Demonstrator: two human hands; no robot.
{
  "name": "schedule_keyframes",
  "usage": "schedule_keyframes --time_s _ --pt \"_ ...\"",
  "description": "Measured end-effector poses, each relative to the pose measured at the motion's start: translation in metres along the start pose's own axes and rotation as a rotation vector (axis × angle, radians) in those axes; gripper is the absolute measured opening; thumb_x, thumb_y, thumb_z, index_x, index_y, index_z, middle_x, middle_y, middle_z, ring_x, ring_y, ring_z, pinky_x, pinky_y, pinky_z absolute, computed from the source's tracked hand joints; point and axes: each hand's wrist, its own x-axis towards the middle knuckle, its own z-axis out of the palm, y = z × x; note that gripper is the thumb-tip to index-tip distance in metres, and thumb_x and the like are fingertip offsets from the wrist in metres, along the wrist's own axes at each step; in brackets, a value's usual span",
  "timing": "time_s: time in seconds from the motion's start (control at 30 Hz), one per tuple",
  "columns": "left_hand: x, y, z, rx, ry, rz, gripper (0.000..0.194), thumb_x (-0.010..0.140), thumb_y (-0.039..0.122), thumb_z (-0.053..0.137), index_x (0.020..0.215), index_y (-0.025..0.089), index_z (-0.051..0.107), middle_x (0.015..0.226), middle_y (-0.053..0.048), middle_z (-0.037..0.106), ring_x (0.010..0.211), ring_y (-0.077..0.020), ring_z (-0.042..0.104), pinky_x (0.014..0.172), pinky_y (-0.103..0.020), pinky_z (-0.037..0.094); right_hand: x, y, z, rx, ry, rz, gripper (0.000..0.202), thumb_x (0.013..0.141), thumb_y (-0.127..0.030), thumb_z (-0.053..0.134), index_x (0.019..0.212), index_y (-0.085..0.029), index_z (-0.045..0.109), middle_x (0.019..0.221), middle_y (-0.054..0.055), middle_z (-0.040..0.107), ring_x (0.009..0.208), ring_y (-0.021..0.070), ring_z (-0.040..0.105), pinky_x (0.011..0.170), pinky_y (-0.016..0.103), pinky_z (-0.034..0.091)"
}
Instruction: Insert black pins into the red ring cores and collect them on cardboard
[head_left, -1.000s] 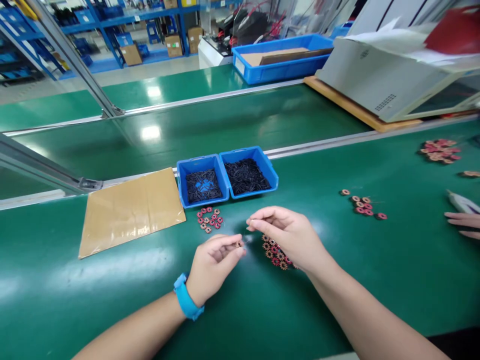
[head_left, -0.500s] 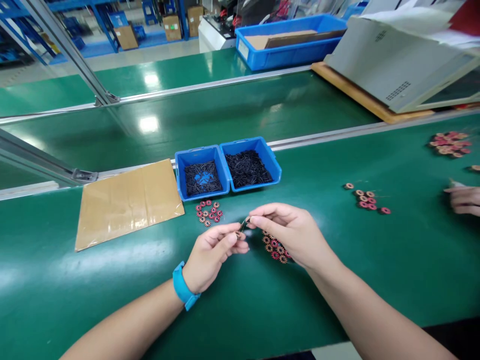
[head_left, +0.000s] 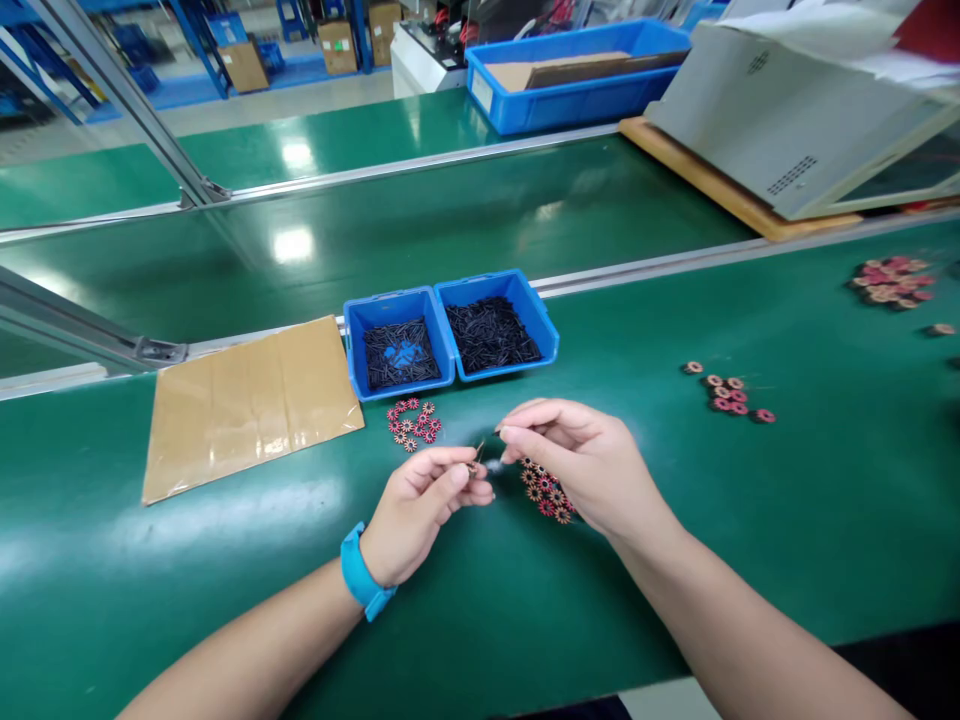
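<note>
Cardboard sheet (head_left: 251, 410) at left, grey machine (head_left: 727, 120) at right
The machine sits on a wooden board (head_left: 705, 179), white papers (head_left: 832, 40) on top; a large blue tray (head_left: 577, 107) stands near it, brown cartons (head_left: 337, 48) in the background

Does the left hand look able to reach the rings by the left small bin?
Probably yes: nothing visible blocks the way from the left hand to those rings, though it holds a small part.

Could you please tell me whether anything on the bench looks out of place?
Possibly the blue pieces lying among the black pieces in the left bin; the right bin shows only black ones. Nothing else stands out.
</note>
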Motion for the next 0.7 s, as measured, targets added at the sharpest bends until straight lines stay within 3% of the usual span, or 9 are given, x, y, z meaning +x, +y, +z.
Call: schedule_keyframes --time_s 0.27,0.7 --pt "0.0001 0.0007 0.001 0.016 0.029 -0.016 0.025 0.068 0.03 0.074 0.087 0.016 0.066 0.081 -0.003 0.07 0.071 -0.0136 0.066 0.074 -0.032 0.052 -0.001 -0.0043 0.0035 -0.102 -0.02 0.082 0.019 0.062 -0.032 0.075 0.067 -0.017 0.065 0.054 0.0 0.065 0.048 0.012 0.061 0.05 0.025 0.052" --pt "-0.0001 0.0002 0.0002 0.039 0.023 -0.015 0.024 0.069 0.031 0.073 0.087 0.017 0.067 0.082 -0.003 0.07 0.071 -0.0135 0.066 0.075 -0.032 0.051 0.0003 -0.0058 0.0048 -0.092 -0.036 0.135 0.02 0.06 -0.032 0.075 0.066 -0.017 0.065 0.054 -0.001 0.064 0.044 0.01 0.058 0.046 0.024 0.049"
